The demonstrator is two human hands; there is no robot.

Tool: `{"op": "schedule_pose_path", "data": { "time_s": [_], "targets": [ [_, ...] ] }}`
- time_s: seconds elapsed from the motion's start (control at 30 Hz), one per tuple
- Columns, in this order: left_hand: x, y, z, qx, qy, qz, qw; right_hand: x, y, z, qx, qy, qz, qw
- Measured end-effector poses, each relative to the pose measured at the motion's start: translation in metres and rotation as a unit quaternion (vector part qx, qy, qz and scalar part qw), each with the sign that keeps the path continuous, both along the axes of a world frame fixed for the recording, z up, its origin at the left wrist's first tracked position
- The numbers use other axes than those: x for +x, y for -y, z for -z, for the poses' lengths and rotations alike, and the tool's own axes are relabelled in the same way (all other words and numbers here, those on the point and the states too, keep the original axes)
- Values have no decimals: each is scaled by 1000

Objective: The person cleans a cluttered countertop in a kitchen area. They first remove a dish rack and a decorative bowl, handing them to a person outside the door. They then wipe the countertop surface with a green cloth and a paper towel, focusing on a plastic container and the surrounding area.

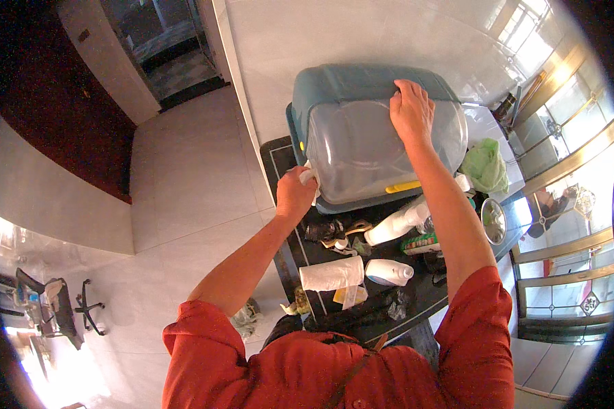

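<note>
A large plastic bin with a grey-blue body and a clear, domed panel (358, 148) stands on a dark table against the wall. My left hand (297, 191) is closed on a crumpled white tissue or paper towel (308, 176) at the bin's lower left edge. On the upper right of the bin, where the clear panel meets the grey-blue part, rests my right hand (413, 110), its fingers bent over; whether anything lies under them cannot be seen. A yellow latch or handle (402, 187) shows on the bin's near edge, partly behind my right forearm.
Nearer me on the table (286, 266) lie a paper towel roll (331, 273), a white bottle (389, 272), a larger white bottle (396, 222) and a black plastic bag (323, 230). Rightward are a green cloth (486, 166) and a round metal container (492, 221).
</note>
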State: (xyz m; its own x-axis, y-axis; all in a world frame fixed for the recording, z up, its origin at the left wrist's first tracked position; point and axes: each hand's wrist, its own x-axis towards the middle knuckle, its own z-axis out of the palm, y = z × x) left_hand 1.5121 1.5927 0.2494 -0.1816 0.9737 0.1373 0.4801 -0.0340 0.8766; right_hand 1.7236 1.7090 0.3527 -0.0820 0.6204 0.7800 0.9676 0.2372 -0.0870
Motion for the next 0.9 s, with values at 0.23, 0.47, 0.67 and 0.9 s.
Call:
{"op": "schedule_pose_path", "data": {
  "time_s": [0.23,0.47,0.67,0.9],
  "targets": [
    [8,34,-8,2,-7,37,999,0,0,-1,-4,-4,0,1000],
    [25,64,9,102,-84,146,980,4,-2,2,5,-10,-1,1000],
    [62,58,-18,249,-71,267,928,5,-6,5,30,-17,-6,999],
    [92,26,6,286,-308,299,857,2,-7,4,42,-7,-8,999]
  ]
}}
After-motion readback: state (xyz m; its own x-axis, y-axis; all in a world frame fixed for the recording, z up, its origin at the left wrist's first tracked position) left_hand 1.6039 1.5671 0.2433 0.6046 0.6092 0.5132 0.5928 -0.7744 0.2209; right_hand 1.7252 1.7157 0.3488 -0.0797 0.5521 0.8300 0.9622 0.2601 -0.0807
